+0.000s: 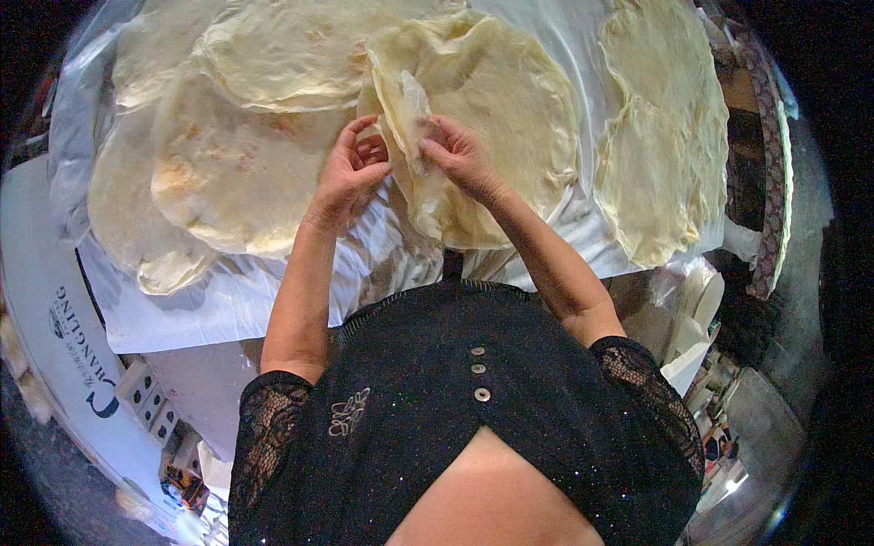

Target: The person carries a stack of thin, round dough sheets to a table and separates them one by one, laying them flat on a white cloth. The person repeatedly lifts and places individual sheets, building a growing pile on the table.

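Note:
A large, thin round flatbread [505, 130] lies in front of me with its left side folded up into a loose flap. Between the thumb and fingers of my right hand [456, 151] is a torn-looking, pale edge of that flap. My left hand [355, 167] is just left of the fold, fingers curled and thumb apart from the index finger. Its fingertips are at the bread's left edge, and I see nothing held in them. Beneath the breads a white cloth [218, 307] covers the work surface.
To the left, several overlapping flatbreads [246, 170] show browned patches. More flatbread [659, 164] lies along the right side. A white panel with printed lettering [48, 259] and a power strip [147, 399] are at lower left. A curved patterned rim [770, 170] stands at far right.

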### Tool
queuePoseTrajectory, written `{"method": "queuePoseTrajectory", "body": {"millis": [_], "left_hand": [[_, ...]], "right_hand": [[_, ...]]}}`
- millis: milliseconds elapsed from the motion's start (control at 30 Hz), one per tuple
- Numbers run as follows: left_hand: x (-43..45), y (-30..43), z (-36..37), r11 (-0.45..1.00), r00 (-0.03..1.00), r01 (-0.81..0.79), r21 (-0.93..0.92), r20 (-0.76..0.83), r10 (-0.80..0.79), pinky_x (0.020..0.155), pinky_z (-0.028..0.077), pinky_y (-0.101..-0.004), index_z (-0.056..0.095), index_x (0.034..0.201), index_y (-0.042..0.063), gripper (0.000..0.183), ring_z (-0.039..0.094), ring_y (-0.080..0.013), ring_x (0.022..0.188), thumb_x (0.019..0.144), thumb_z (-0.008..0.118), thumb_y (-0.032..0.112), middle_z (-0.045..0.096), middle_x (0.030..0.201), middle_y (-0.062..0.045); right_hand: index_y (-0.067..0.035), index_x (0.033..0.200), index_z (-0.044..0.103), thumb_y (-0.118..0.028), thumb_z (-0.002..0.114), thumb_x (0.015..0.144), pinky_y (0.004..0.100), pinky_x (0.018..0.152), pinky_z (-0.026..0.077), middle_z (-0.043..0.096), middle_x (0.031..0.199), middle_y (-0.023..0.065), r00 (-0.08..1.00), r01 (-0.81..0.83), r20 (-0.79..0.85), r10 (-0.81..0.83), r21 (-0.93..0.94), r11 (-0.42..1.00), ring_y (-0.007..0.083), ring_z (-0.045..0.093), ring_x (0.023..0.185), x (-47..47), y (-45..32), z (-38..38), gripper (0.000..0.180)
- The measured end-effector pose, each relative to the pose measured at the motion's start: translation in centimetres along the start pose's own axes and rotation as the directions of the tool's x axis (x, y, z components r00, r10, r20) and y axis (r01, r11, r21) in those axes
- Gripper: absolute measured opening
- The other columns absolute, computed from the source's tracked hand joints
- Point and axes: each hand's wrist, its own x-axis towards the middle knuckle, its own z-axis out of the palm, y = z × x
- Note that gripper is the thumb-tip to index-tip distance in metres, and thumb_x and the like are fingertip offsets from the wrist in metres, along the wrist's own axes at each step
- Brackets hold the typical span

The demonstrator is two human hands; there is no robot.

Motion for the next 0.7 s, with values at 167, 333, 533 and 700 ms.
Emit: {"method": "queuePoseTrajectory", "body": {"millis": [167,333,533,700], "left_hand": [[-0.3,0.1,1.3,0.993,0.999,-0.029,0.117,0.021,0.027,0.095,0.042,-0.0358,0.017,0.142,0.01,0.088,0.051,-0.0232,0.112,0.072,0.069,-0.002,0.052,0.121,-0.016],[0.0,-0.6,1.2,0.996,0.999,-0.043,0.075,0.034,0.041,0.095,0.042,-0.0355,0.014,0.144,0.012,0.09,0.052,-0.0235,0.112,0.073,0.068,-0.002,0.052,0.121,-0.016],[0.3,-0.9,1.3,0.997,0.994,-0.044,0.062,-0.101,0.051,0.088,0.045,-0.0311,0.021,0.141,0.008,0.079,0.056,-0.0198,0.104,0.075,0.062,-0.003,0.056,0.116,-0.014],[1.3,-2.1,3.5,0.975,0.943,-0.014,0.223,-0.321,0.087,0.085,0.047,-0.0274,0.026,0.137,0.004,0.066,0.058,-0.0164,0.098,0.079,0.058,-0.002,0.059,0.111,-0.012]], "right_hand": [[-0.003,0.124,0.049,-0.006,0.053,0.089,0.0235,0.071,0.048,0.061,0.101,0.0013,0.999,0.05,-0.013,-0.05,0.052,0.997,0.0078,0.057,0.082,0.2,-0.5,0.3,0.036],[-0.003,0.124,0.049,-0.006,0.054,0.088,0.0237,0.072,0.047,0.061,0.102,0.0018,1.0,0.019,-0.008,-0.018,0.124,0.992,0.0076,0.057,0.083,0.1,-0.8,0.0,0.036],[-0.003,0.124,0.05,-0.007,0.056,0.087,0.0246,0.076,0.047,0.061,0.105,0.0028,0.999,0.02,0.025,-0.024,0.146,0.989,0.0084,0.057,0.087,0.4,0.0,-1.0,0.038],[-0.001,0.126,0.047,-0.01,0.056,0.088,0.0256,0.083,0.046,0.058,0.112,0.0046,0.997,0.067,0.035,-0.067,0.011,0.998,0.0105,0.055,0.096,0.1,-0.8,-0.5,0.04]]}}
